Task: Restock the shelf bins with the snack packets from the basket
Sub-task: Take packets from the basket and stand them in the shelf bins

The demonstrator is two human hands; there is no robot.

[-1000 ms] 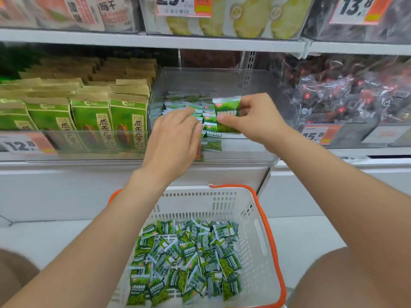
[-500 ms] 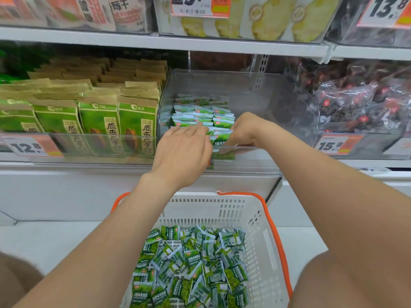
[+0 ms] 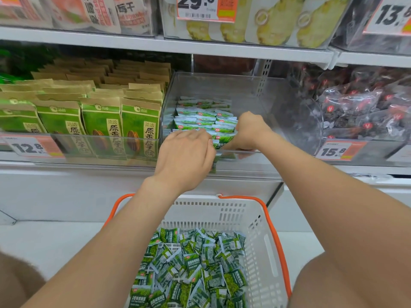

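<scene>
Head view: at the front edge of the clear shelf bin (image 3: 255,96), the left hand (image 3: 186,156) bends its fingers over the front row of snack packets (image 3: 200,121). The right hand (image 3: 249,132) reaches in beside it, fingers hidden. Neither hand's grip can be told. Loose packets (image 3: 191,263) fill the basket (image 3: 255,218) below the shelf.

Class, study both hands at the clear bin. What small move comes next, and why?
Probably seat the front packet and lower the right hand to the basket for more: a heap lies there, and the clear bin is bare on its right.
</scene>
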